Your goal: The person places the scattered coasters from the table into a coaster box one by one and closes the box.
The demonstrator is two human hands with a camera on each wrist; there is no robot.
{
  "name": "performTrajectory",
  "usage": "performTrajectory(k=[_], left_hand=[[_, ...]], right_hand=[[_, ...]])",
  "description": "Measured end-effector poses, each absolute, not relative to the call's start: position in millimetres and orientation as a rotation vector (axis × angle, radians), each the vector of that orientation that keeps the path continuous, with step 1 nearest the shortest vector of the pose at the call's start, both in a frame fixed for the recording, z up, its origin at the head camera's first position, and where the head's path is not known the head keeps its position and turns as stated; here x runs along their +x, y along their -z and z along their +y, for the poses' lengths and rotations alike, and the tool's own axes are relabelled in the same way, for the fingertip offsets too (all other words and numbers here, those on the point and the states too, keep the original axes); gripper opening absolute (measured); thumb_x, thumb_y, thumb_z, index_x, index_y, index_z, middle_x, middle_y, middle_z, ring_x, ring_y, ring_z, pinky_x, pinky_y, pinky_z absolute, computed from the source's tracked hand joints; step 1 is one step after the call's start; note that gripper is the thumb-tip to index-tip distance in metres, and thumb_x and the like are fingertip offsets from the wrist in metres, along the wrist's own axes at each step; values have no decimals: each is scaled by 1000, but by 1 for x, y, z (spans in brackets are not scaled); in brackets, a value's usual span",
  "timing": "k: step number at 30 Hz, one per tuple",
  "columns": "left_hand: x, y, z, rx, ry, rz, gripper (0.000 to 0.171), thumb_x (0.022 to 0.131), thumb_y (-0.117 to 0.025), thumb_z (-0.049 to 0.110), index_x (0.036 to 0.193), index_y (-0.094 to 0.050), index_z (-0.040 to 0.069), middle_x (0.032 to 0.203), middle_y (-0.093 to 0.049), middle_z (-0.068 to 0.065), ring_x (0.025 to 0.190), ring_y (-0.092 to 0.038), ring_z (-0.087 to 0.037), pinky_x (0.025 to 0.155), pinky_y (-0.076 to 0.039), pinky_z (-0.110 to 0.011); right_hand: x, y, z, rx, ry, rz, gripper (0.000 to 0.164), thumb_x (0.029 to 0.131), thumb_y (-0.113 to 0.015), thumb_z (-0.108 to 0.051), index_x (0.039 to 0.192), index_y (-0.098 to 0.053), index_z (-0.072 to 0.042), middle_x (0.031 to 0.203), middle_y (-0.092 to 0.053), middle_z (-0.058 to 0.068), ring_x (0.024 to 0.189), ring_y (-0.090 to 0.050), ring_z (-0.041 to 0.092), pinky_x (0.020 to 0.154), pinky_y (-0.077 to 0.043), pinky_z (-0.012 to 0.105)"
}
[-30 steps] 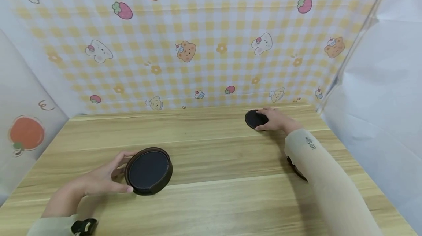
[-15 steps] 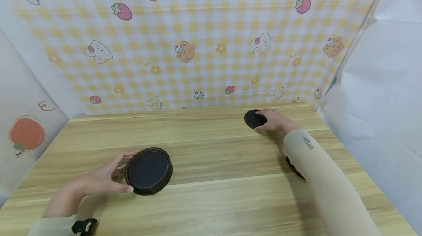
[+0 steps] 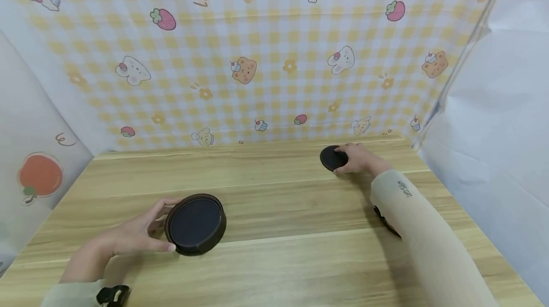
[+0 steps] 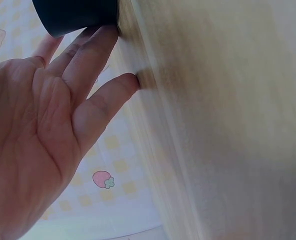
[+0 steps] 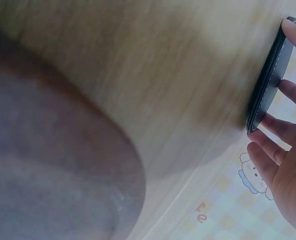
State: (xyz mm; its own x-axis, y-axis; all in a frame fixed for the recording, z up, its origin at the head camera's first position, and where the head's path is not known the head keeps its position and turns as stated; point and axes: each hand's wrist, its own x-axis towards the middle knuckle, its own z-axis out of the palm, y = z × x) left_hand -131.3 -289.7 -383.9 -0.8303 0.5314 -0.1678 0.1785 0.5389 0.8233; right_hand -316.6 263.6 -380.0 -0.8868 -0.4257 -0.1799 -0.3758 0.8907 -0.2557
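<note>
A round black coaster holder (image 3: 218,236) with a brown inner rim stands at the left front of the table, a dark stitched coaster (image 3: 195,222) inside it. My left hand (image 3: 133,236) grips its left side, thumb at the near edge and fingers at the far side. In the left wrist view the holder's wall (image 4: 78,14) meets my fingertips. At the back right, my right hand (image 3: 361,159) holds a flat round black coaster (image 3: 329,158). The right wrist view has my thumb on one edge of this coaster (image 5: 268,82), a finger on its face and others at the opposite edge.
Under my right forearm a dark curved edge (image 3: 387,223) shows, mostly covered by the sleeve (image 3: 429,235). A large blurred rounded shape (image 5: 58,150) fills the left of the right wrist view. A checked cloth (image 3: 257,35) hangs behind the wooden table (image 3: 274,211).
The head view has shifted slightly. Both hands stay in the same places on the coaster holder and the coaster.
</note>
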Motion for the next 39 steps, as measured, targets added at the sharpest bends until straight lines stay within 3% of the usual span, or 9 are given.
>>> performTrajectory(k=[8,16,39], left_hand=[[-131,384,-290,579,-1207,2372,92,83,-80,15,150,-18,4,147,-31,-42,127,-36,-70,95,-39,-75],[-130,385,-291,553,-1212,2345,94,84,-78,15,152,-15,5,148,-29,-42,127,-36,-69,94,-41,-74],[-130,385,-291,560,-1226,2336,93,84,-78,16,152,-16,6,148,-29,-41,127,-35,-70,94,-40,-74]], right_hand=[[-307,373,267,-642,316,2839,80,84,-74,-48,144,-48,-1,146,-42,37,130,-39,60,105,-33,70],[-304,372,265,-621,357,2861,75,85,-74,-42,146,-48,-7,150,-39,32,132,-37,57,103,-38,68],[-286,359,233,-752,295,2863,76,82,-75,-46,146,-49,-13,153,-37,30,138,-33,59,107,-36,68]])
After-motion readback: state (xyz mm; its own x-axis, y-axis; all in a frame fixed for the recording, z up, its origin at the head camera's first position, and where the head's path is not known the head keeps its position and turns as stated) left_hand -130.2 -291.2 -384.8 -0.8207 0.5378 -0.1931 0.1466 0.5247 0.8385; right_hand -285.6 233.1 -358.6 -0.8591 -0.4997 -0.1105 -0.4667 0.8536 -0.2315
